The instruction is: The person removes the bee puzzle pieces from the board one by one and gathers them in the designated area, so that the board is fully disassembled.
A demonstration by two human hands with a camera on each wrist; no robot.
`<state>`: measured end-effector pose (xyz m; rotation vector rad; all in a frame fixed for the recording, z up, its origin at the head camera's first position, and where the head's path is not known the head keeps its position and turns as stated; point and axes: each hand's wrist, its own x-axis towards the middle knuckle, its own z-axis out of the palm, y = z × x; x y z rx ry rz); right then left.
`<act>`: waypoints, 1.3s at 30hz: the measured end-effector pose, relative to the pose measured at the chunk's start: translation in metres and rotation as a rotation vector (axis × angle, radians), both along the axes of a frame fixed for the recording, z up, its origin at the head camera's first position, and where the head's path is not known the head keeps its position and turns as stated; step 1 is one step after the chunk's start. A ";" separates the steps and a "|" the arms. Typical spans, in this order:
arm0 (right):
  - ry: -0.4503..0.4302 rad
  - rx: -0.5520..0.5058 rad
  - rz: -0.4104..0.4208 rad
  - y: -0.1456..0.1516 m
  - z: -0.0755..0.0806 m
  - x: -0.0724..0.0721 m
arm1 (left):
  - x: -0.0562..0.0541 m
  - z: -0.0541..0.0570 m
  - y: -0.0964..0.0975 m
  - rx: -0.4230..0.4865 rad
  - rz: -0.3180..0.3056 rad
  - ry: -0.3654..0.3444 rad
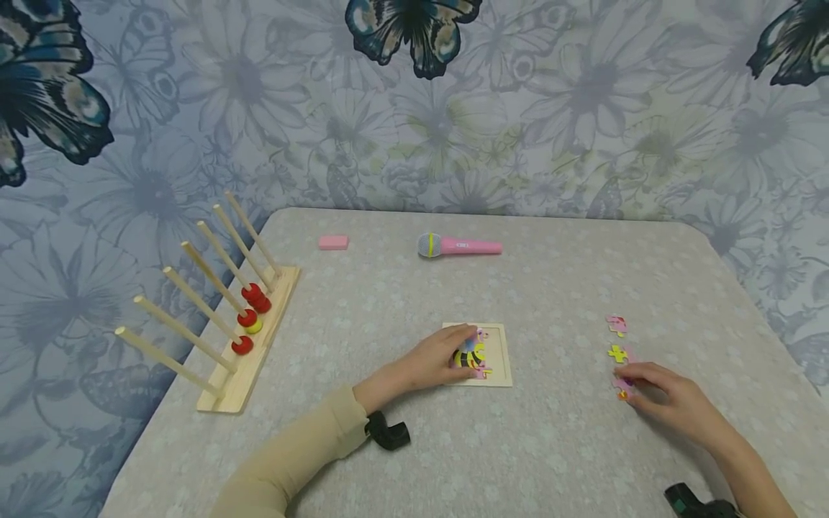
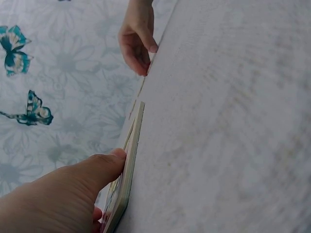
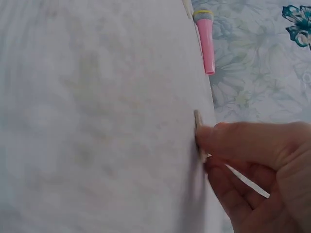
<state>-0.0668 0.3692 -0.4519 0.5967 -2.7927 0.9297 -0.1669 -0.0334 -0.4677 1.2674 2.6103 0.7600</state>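
Observation:
A square wooden puzzle board lies on the table, partly filled with pieces forming a yellow-and-black bee. My left hand holds its left side, thumb along the near side and fingers toward the far side; the hand covers that edge. In the left wrist view the thumb lies against the rim of the board. Over to the right, my right hand pinches a pink puzzle piece between thumb and fingers. The right wrist view shows the piece edge-on at the thumb tip.
Beyond the right hand lie a yellow puzzle piece and a pink one. A pink toy microphone and a pink block are farther back. On the left stands a wooden peg rack with tall pegs and several red and yellow rings.

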 end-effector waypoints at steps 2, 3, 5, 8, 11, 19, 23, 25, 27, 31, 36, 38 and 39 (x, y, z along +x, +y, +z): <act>0.026 0.003 -0.024 -0.005 0.011 -0.003 | 0.000 0.001 -0.001 0.004 -0.007 0.007; 0.038 0.000 -0.042 -0.009 0.018 -0.005 | 0.000 0.001 -0.001 0.010 -0.010 0.015; 0.075 -0.038 -0.079 -0.022 0.031 -0.012 | -0.001 0.002 -0.003 0.021 -0.003 0.041; 0.114 -0.108 -0.071 -0.052 0.041 -0.030 | -0.002 0.003 -0.006 0.032 0.035 0.066; 0.092 -0.136 0.011 -0.095 0.036 -0.053 | -0.003 0.004 -0.012 0.028 0.091 0.057; -0.068 -0.054 0.136 -0.181 0.010 -0.089 | -0.001 0.000 -0.025 0.039 0.126 0.044; -0.023 0.068 0.095 -0.194 0.004 -0.085 | 0.003 -0.001 -0.029 0.052 0.120 0.041; -0.015 0.109 0.089 -0.196 0.004 -0.082 | 0.005 -0.003 -0.030 0.045 0.124 0.036; -0.025 0.103 0.081 -0.198 0.003 -0.079 | 0.007 -0.005 -0.030 0.039 0.130 0.036; -0.033 0.056 0.067 -0.200 0.003 -0.078 | 0.008 -0.005 -0.031 0.045 0.143 0.026; -0.060 0.013 0.050 -0.203 0.002 -0.082 | 0.007 -0.005 -0.031 0.043 0.148 0.026; -0.069 0.009 0.038 -0.203 0.000 -0.084 | 0.006 -0.004 -0.030 0.045 0.146 0.028; -0.076 0.006 0.030 -0.204 0.000 -0.085 | 0.006 -0.004 -0.030 0.046 0.145 0.027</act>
